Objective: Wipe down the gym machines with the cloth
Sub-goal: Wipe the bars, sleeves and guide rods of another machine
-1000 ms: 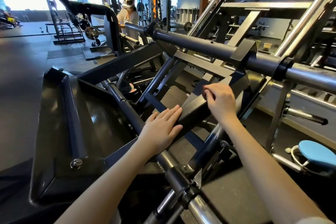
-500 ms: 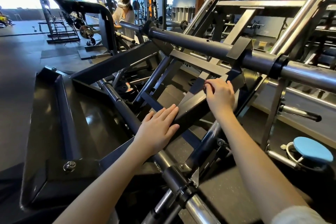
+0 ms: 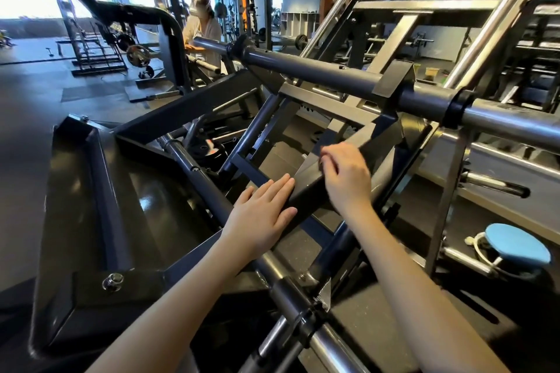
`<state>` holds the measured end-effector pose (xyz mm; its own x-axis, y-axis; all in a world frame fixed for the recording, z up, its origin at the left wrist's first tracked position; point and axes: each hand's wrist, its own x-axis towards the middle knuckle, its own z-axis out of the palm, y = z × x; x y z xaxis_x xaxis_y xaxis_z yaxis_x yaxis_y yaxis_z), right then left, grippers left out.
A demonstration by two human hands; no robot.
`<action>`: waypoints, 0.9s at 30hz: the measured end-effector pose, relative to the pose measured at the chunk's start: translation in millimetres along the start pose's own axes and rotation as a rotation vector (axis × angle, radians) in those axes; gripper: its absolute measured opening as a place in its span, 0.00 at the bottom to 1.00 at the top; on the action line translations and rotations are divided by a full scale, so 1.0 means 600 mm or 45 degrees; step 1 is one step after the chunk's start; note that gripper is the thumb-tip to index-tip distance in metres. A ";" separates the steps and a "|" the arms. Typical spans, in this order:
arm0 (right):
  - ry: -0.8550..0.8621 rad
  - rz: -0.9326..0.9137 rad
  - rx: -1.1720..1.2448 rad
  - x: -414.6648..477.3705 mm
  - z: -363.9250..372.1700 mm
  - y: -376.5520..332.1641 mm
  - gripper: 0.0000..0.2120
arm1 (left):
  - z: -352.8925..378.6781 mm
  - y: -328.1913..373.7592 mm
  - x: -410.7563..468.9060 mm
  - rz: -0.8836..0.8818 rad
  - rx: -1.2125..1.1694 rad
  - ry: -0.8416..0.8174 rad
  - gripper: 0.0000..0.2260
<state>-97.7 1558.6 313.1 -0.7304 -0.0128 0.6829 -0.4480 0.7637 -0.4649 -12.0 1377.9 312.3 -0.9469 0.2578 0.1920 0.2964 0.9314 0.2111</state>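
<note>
A black gym machine fills the view. One flat slanted black bar (image 3: 307, 188) of its frame runs up to the right. My left hand (image 3: 262, 215) lies flat on the lower end of this bar with the fingers straight. My right hand (image 3: 345, 179) is a little higher on the same bar, its fingers curled down onto it. A small dark bit of cloth (image 3: 321, 158) shows at those fingertips; the hand covers the rest.
A thick grey crossbar (image 3: 333, 76) passes just above my hands. The black footplate (image 3: 91, 191) lies to the left, and a chrome sleeve (image 3: 330, 345) is below. A blue round pad (image 3: 515, 247) sits low on the right. A person (image 3: 203, 27) stands at another machine far back.
My right hand has slid down the slanted bar, closer to my left hand. My left hand has stayed flat in the same place.
</note>
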 end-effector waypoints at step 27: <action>0.059 0.097 0.087 -0.096 -0.030 -0.012 0.13 | 0.016 0.018 -0.011 0.358 0.103 0.120 0.25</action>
<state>-43.2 1565.5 287.5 -0.7399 0.0747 0.6686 -0.4275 0.7152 -0.5529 -3.5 1388.8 304.3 -0.8125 0.4867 0.3209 0.5306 0.8454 0.0612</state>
